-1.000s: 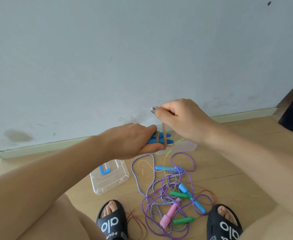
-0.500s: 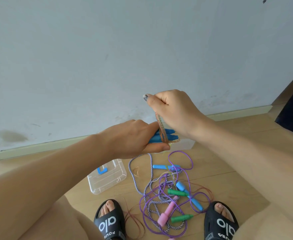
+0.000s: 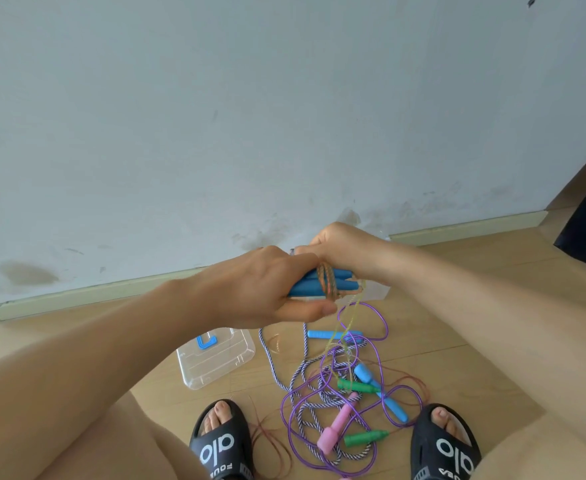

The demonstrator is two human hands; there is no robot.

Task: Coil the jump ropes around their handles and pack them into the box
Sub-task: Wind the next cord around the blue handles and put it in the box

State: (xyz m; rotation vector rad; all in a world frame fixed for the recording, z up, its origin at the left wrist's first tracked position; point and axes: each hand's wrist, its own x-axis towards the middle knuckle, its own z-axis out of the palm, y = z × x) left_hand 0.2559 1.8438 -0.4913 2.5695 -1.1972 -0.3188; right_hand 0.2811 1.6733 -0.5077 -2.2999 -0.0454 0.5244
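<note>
Clear box [image 3: 215,358] sits on the floor [image 3: 458,341], left of the rope pile. Our left hand [image 3: 257,289] has fingers curled round the paired blue handles [image 3: 312,287], brown rope [image 3: 326,280] coiled around them. Right hand [image 3: 340,251] pinches that rope just behind. Below: tangled purple rope [image 3: 381,327], pink handle [image 3: 336,427], green handles [image 3: 357,386] between our sandals [image 3: 220,445].

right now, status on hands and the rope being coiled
Left hand grips paired dark blue plastic handles. Right hand winds thin brown rope around them, tail trailing. Tangled ropes and clear plastic lid lie on the floor.
</note>
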